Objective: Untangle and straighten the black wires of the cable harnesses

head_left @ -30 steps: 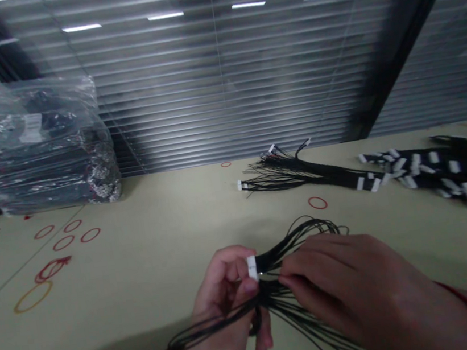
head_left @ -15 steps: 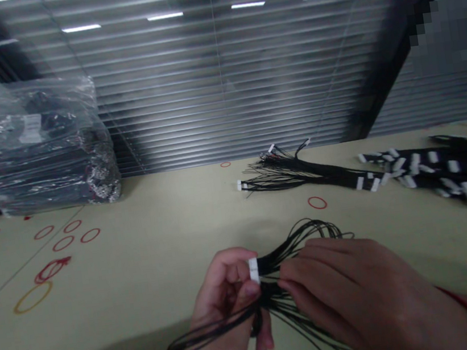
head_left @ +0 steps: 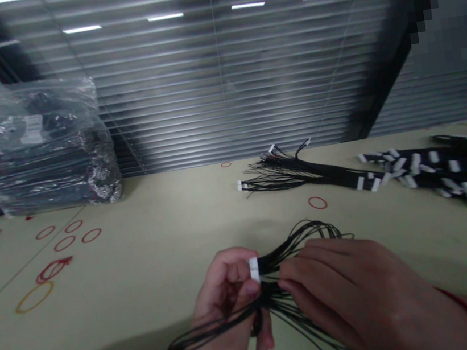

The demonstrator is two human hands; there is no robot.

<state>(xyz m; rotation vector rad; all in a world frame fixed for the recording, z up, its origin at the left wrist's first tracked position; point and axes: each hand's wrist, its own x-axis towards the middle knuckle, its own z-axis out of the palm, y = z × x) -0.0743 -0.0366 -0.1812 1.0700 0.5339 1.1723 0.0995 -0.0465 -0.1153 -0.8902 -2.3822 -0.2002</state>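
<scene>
My left hand [head_left: 227, 308] pinches a small white connector [head_left: 254, 269] between thumb and forefinger, with a bundle of thin black wires [head_left: 305, 234] running from it. Some of those wires trail back over my left wrist. My right hand [head_left: 352, 291] is closed in a pinch on the wires just right of the connector. Both hands hover low over the pale green table [head_left: 161, 247], near its front edge.
A loose wire harness with white connectors [head_left: 289, 173] lies further back. A heap of more harnesses [head_left: 431, 172] fills the right side. A clear plastic bag of dark parts [head_left: 44, 148] stands at the back left. Red and yellow rings [head_left: 66, 243] mark the table.
Almost nothing has changed. Both hands keep their hold; the wire loop above my right hand has shifted very slightly.
</scene>
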